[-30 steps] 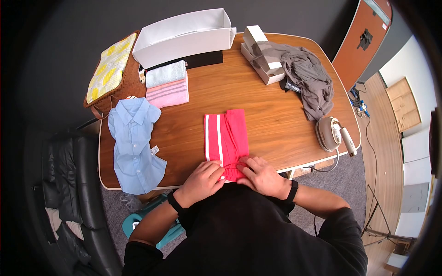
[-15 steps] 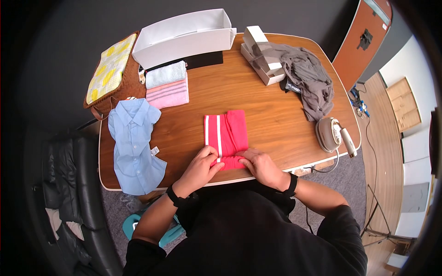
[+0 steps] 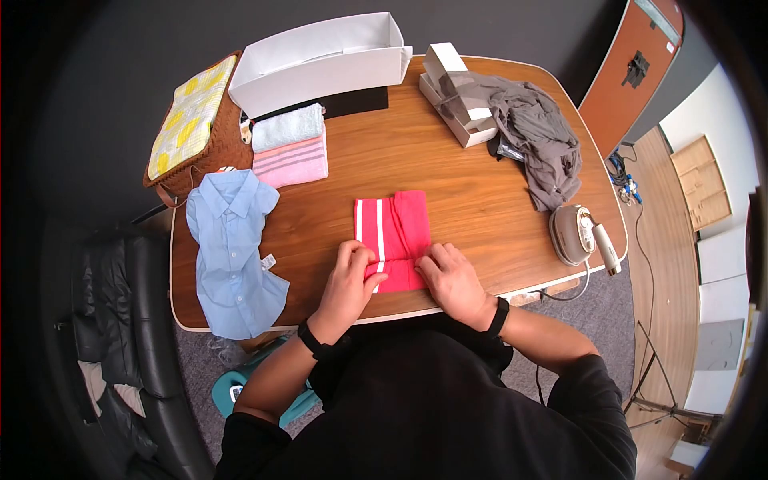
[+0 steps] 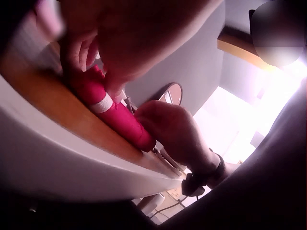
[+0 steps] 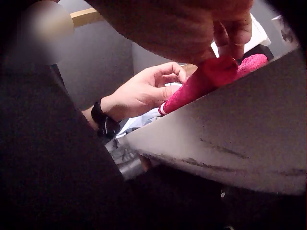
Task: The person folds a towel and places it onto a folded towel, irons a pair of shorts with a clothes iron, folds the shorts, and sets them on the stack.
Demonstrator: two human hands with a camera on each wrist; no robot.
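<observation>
A folded red garment (image 3: 410,218) with two white stripes lies near the table's front edge, its near end turned over into a thick fold. My left hand (image 3: 346,282) pinches this fold at its striped left end, the thumb on the near side. At the right end, my right hand (image 3: 458,282) grips it with curled fingers. In the left wrist view the fold shows as a rounded red roll (image 4: 122,123) between the two hands. Seen from the right wrist, the left hand's thumb and fingers (image 5: 163,88) sit at the roll's far end.
A light blue shirt (image 3: 232,248) lies to the left, below folded towels (image 3: 292,156). Behind stand a woven basket (image 3: 212,152) and a white box (image 3: 320,76). At right are small white boxes (image 3: 460,116), a grey cloth (image 3: 540,132) and a beige handheld appliance (image 3: 570,234).
Both hands have moved away from my body, turning the garment's near end over onto itself. The garment is shorter front to back, and its near edge lies farther onto the table.
</observation>
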